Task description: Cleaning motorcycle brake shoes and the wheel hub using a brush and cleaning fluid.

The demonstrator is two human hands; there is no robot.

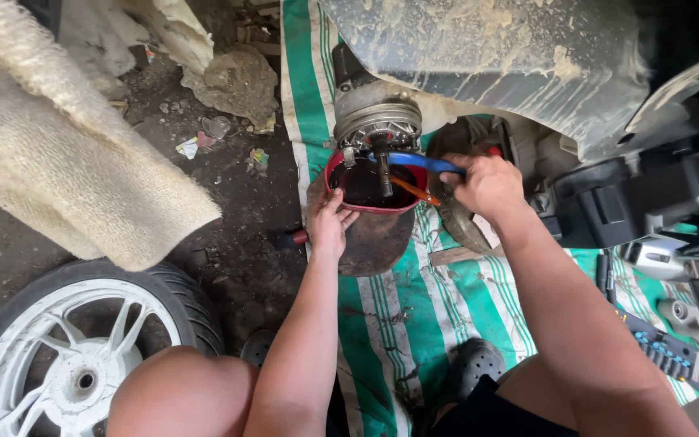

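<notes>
Left hand (329,222) gripped the near rim of a red plastic bowl of dark oil (370,188), held under the grey metal hub (378,123). Right hand (487,184), just right of it, was closed on a blue-handled tool (418,162) reaching to the hub shaft

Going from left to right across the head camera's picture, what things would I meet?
Fuzzy cream cloth → white-spoked wheel → left hand → red bowl of dark liquid → right hand gripping a blue-handled tool → blue socket holder.
</notes>
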